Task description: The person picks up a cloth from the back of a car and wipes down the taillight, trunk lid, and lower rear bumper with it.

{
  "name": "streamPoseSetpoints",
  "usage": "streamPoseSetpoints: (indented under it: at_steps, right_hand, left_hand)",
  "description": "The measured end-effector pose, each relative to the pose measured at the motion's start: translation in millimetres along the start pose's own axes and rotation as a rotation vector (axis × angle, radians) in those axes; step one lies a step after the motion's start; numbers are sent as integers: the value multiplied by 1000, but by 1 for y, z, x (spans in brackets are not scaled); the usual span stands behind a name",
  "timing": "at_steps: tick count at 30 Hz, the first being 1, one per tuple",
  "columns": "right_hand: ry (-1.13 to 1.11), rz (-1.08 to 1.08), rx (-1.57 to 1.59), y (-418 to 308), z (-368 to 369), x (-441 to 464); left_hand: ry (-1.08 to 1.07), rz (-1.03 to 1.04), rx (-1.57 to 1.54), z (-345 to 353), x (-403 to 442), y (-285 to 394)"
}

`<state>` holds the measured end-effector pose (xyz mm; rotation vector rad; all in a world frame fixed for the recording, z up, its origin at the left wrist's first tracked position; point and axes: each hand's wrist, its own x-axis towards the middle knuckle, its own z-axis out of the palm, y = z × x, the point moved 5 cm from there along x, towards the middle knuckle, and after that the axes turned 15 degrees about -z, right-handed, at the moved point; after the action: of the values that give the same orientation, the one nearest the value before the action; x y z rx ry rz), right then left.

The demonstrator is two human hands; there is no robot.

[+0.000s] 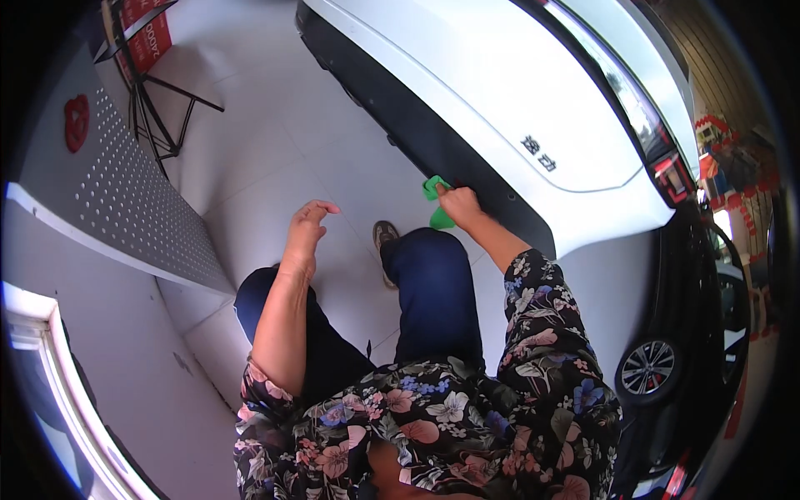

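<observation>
My right hand [460, 207] grips a bunched green cloth [435, 187] at the dark lower bumper [400, 117] of a white car [500, 92]. Part of the cloth hangs below the hand, and the fingers wrapped in it are partly hidden. Dark raised characters [538, 153] stand on the car's white panel. My left hand [310, 223] is held in the air above the floor, away from the car, its fingers loosely bent and apart with nothing in them.
A grey perforated panel [125, 175] with a red emblem stands on the left. Behind it are a black metal stand [154, 117] and a red printed board [150, 37]. A black car with a silver wheel [647, 367] is on the right. Light tiles [267, 125] cover the floor.
</observation>
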<state>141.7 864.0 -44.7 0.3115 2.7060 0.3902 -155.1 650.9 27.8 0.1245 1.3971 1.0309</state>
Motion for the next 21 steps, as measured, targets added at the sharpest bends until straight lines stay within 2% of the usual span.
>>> streamPoseSetpoints:
  at_steps: [6,17,21]
  right_hand:
    - [10,142,-107,6,-4,-15]
    - [61,225,-19,16,7,-26]
    - [246,224,28,19,-19,-17]
  left_hand:
    - [12,-72,-19,-45,48,17]
    - [-43,134,186,-5,49,80]
    - [-34,210,277,15,69,99]
